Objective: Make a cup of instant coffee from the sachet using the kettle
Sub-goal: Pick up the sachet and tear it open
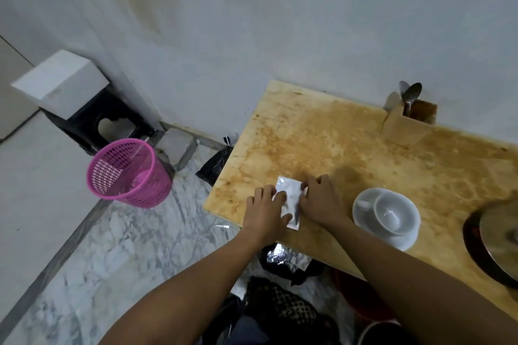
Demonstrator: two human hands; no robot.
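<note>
The left hand (265,211) and right hand (319,203) are both pinching the silvery sachet (291,206) at the table's (322,137) near edge, seemingly tearing it. Just right is sitting the white cup (391,211) on its saucer (406,241), the kettle (497,244) beyond; farther back, spoons (412,95) are standing in a wooden holder (406,129).

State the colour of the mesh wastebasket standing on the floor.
Bright pink; the wastebasket shows clearly in the head view, left of the table.
</note>
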